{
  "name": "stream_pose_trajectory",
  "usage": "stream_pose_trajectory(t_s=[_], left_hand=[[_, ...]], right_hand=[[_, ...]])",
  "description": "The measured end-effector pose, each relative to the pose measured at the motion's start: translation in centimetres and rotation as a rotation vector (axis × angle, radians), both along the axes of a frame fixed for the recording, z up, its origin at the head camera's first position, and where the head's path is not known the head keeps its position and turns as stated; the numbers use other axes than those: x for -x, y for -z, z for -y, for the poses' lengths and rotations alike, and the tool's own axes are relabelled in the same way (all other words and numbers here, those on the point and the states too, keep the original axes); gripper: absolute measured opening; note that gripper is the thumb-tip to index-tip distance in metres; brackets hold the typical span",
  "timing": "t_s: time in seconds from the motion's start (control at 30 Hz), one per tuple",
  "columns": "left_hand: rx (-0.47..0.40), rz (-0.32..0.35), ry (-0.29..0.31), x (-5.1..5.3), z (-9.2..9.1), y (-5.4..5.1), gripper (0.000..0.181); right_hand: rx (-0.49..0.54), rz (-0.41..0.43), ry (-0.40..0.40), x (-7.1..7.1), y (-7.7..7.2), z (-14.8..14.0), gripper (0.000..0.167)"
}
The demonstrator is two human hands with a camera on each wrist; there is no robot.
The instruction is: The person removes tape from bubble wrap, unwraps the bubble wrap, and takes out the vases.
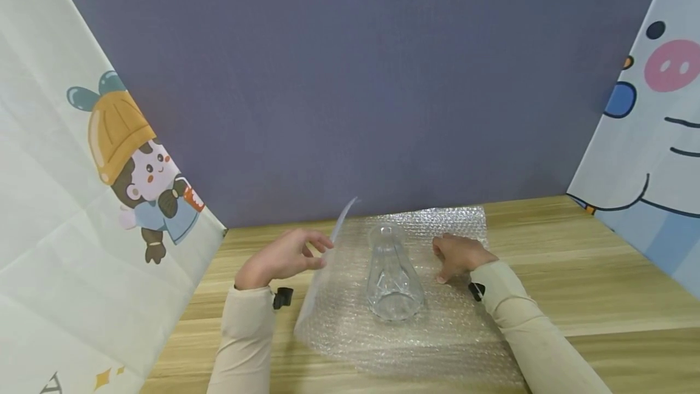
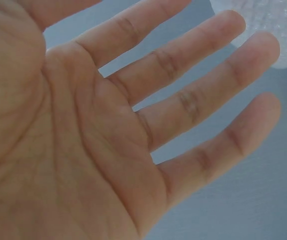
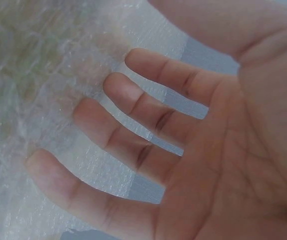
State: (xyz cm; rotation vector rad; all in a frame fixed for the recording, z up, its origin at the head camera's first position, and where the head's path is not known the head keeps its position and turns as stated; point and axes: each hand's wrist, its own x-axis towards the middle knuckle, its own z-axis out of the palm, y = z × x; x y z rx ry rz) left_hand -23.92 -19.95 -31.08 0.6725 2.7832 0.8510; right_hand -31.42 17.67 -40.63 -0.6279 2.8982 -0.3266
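Note:
A clear glass vase (image 1: 395, 281), narrow at the neck and wide at one end, lies on a sheet of bubble wrap (image 1: 350, 321). The sheet's left side stands raised off the table. Beside that raised edge is my left hand (image 1: 288, 255), fingers spread and slightly bent, with nothing in its grasp; whether the fingertips touch the film is unclear. To the right of the vase, my right hand (image 1: 459, 255) is at the sheet. In the right wrist view its loosely bent fingers (image 3: 128, 145) lie against or close to the bubble wrap (image 3: 28, 100), holding nothing.
A wood-grain table (image 1: 547, 260) carries the sheet. Behind it rises a dark grey-blue panel (image 1: 350, 78). White cartoon-printed sheets flank the table, with a capped figure (image 1: 158, 169) at left and a pink snout (image 1: 672, 65) at right.

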Motion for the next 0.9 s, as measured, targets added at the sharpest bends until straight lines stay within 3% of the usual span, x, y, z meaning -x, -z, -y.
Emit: stream_pose_trajectory(t_s=[0.27, 0.57, 0.9], left_hand=[[0.033, 0.001, -0.025, 0.2, -0.1, 0.8, 0.027], [0.117, -0.090, -0.006, 0.6, 0.3, 2.1, 0.022], [0.100, -0.122, -0.017, 0.6, 1.2, 3.9, 0.022]], right_hand=[[0.013, 0.005, -0.003, -0.2, 0.1, 0.0, 0.049], [0.007, -0.006, 0.010, -0.2, -0.1, -0.3, 0.049], [0.002, -0.002, 0.002, -0.2, 0.0, -0.1, 0.049]])
